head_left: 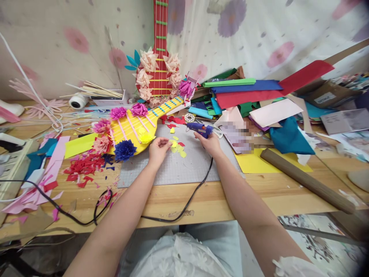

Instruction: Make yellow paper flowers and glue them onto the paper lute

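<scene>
My right hand grips a blue glue gun, its nozzle pointing left over the grey cutting mat. My left hand is curled, its fingertips pinching a small yellow paper piece among yellow scraps on the mat. Just left of that hand lies a yellow paper guitar decorated with pink, magenta and blue paper flowers. The glue gun's black cord runs off the front edge of the table.
A red paper guitar with peach flowers leans on the back wall. Coloured paper sheets pile up at right, beside a brown cardboard tube. Red scraps lie left. Thin sticks and a white camera sit behind.
</scene>
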### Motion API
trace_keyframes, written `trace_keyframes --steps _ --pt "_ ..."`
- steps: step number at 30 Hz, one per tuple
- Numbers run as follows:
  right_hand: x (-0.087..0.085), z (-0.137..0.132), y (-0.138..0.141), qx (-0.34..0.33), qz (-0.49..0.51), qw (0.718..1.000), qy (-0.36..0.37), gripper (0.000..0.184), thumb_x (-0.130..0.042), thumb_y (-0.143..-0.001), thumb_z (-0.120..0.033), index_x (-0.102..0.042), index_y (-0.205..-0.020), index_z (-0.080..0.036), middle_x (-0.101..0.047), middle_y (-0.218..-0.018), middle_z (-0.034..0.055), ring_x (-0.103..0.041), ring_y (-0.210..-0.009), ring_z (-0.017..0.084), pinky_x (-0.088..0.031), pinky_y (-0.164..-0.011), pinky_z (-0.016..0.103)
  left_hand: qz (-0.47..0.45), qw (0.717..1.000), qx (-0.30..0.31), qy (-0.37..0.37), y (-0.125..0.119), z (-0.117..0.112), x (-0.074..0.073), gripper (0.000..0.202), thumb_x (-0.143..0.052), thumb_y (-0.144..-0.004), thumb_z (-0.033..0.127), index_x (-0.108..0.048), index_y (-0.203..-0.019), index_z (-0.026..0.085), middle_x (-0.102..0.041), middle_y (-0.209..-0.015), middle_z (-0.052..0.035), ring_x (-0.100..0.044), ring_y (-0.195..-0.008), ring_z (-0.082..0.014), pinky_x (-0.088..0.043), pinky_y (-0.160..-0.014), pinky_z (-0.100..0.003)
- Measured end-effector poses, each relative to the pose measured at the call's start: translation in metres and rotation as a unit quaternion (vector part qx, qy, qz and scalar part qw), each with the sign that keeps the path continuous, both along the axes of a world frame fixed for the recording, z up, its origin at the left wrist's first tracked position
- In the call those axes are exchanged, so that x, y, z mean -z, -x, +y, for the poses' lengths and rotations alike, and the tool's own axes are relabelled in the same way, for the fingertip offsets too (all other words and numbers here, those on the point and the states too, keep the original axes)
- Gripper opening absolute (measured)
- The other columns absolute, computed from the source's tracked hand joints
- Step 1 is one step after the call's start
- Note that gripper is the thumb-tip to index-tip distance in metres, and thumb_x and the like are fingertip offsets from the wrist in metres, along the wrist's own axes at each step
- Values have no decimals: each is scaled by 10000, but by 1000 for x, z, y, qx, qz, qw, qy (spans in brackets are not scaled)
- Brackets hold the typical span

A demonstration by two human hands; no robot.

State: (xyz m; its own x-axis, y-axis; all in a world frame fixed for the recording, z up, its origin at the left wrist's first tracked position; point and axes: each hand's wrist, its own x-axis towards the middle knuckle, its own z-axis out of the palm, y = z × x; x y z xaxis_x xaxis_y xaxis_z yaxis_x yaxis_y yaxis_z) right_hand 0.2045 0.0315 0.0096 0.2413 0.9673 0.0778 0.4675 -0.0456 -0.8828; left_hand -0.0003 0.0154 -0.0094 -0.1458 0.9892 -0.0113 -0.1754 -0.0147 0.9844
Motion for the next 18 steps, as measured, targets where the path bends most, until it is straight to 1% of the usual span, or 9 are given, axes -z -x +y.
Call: trace_keyframes --steps 1,3,6,9,12,14,16,18 --pt "2 3 0 21 -27 999 -5 436 -606 -661 -573 -650 -760 -151 -638 -677 63 -577 -628 181 -422 -589 287 0 1000 2 -2 0 0 0 191 -693 -592 202 -584 -741 152 -612 -665 4 -616 -654 -124 -525 -611 -267" --pt "7 9 0 39 -89 995 0 466 -592 -667 -597 -656 -782 -150 -655 -724 87 -605 -704 225 -432 -634 318 0 1000 6 -1 0 -2 -1 192 -686 -601 196 -583 -756 153 -605 -672 7 -626 -667 -130 -526 -620 -273" --pt "11 12 1 35 -169 985 15 493 -561 -689 -622 -651 -815 -153 -661 -774 105 -609 -758 249 -433 -664 337 6 1000 11 5 -3 -4 -4 195 -667 -615 182 -573 -783 153 -591 -689 9 -642 -674 -143 -520 -598 -271" --pt "11 9 1 33 -206 978 5 505 -551 -701 -622 -628 -869 -151 -655 -844 118 -599 -799 251 -431 -687 342 18 1000 14 3 -6 -7 -12 203 -657 -623 176 -553 -796 156 -583 -695 12 -644 -646 -147 -508 -560 -265" --pt "5 1 -3 38 -233 970 -55 494 -592 -682 -594 -588 -893 -148 -636 -896 121 -578 -851 250 -421 -721 339 28 999 2 -22 -6 -8 -29 214 -663 -615 177 -523 -777 165 -573 -684 22 -638 -622 -139 -489 -528 -241" --pt "-2 -6 -6 53 -257 961 -85 451 -617 -666 -570 -556 -850 -162 -618 -893 113 -559 -871 250 -407 -730 336 25 998 -21 -52 -4 -8 -43 219 -669 -609 175 -493 -739 172 -566 -666 33 -630 -604 -122 -474 -513 -215" --pt "-12 -15 -7 49 -277 958 -61 389 -630 -658 -547 -517 -755 -187 -602 -820 84 -550 -815 237 -391 -690 324 -3 996 -58 -69 -1 -8 -58 243 -676 -603 177 -454 -703 179 -562 -647 45 -616 -568 -103 -457 -489 -195" --pt "-22 -22 -1 1 -265 964 -4 349 -635 -664 -512 -468 -673 -206 -572 -708 35 -534 -700 199 -362 -626 300 -55 993 -92 -57 0 -9 -70 283 -687 -595 187 -420 -686 184 -567 -649 52 -590 -520 -84 -443 -463 -185"
